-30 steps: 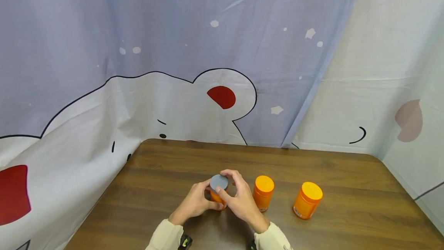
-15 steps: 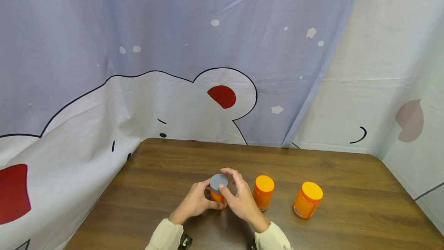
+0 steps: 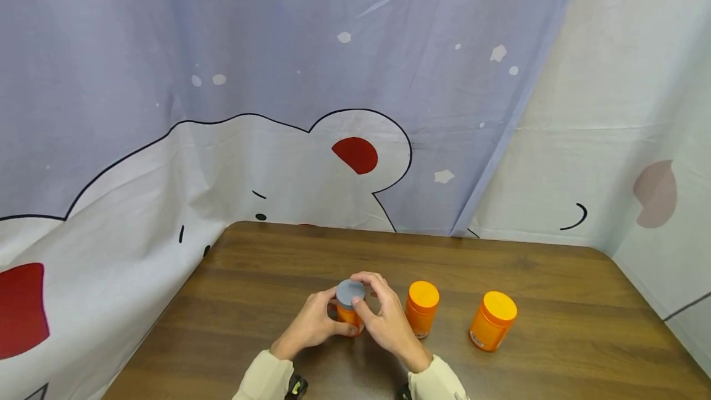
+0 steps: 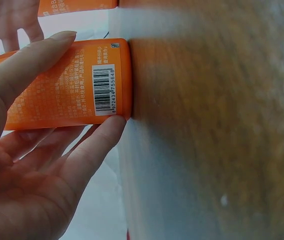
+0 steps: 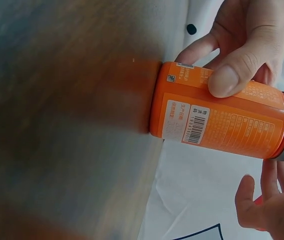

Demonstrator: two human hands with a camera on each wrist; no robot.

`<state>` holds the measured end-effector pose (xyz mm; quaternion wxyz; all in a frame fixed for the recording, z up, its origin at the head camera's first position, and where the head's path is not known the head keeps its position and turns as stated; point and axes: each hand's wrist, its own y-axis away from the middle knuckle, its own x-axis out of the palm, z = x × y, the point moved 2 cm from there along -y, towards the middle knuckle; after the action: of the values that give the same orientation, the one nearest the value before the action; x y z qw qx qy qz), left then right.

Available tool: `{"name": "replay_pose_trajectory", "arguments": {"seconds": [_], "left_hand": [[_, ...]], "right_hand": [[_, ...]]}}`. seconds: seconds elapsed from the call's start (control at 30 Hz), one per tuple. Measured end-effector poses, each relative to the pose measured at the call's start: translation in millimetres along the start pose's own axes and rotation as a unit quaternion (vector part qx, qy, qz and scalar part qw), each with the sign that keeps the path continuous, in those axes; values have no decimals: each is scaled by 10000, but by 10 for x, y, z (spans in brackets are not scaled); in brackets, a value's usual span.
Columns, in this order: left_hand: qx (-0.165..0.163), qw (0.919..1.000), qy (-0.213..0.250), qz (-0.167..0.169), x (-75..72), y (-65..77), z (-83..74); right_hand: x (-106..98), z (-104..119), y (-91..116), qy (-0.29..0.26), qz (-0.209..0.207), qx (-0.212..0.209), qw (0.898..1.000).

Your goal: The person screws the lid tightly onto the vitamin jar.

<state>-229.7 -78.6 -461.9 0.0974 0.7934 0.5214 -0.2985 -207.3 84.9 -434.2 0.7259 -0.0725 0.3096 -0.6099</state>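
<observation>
An orange supplement bottle [image 3: 347,314] with a grey lid [image 3: 350,292] stands upright on the table. My left hand [image 3: 312,321] grips the bottle's body, its thumb low on the near side and its fingers round the left. At the lid, my right hand [image 3: 388,318] pinches the rim, thumb on the near right edge and fingers curved to the far edge. The left wrist view shows a barcode on the label [image 4: 61,95] and the bottle's base at the table top. In the right wrist view, right fingers [image 5: 268,180] sit beside the lid while the left thumb [image 5: 227,80] presses the label.
Two more orange bottles with yellow-orange lids stand to the right: a near one [image 3: 419,320] close to my right hand and a farther one [image 3: 490,327]. The wooden table [image 3: 577,313] ends at a patterned curtain [image 3: 266,165] behind and at the sides.
My right thumb has slid a little rightward along the lid's near edge, and the right fingers have shifted slightly at the far edge. The left hand and all bottles stay in place.
</observation>
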Motion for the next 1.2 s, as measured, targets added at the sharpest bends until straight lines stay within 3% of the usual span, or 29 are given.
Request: {"name": "replay_pose_trajectory", "arguments": {"seconds": [0.1, 0.3, 0.43, 0.63, 0.87, 1.07, 1.2], "left_hand": [[-3, 10000, 28, 6, 1, -3, 3], [31, 10000, 4, -12, 2, 3, 9], [21, 10000, -12, -32, 2, 1, 10], [41, 10000, -12, -28, 4, -3, 21], [106, 9999, 19, -16, 9, -4, 21], [114, 9999, 3, -4, 2, -8, 19], [93, 10000, -11, 3, 3, -7, 23]], "right_hand": [[-20, 113, 0, 7, -28, 95, 10000], [1, 64, 4, 281, -208, 117, 9993], [13, 20, 4, 491, -351, 6, 9982], [19, 79, -4, 267, -275, -335, 9987], [12, 33, 8, 233, 13, -87, 9997], [8, 23, -2, 97, -35, -78, 9999], [14, 25, -3, 279, -91, 32, 9996]]}}
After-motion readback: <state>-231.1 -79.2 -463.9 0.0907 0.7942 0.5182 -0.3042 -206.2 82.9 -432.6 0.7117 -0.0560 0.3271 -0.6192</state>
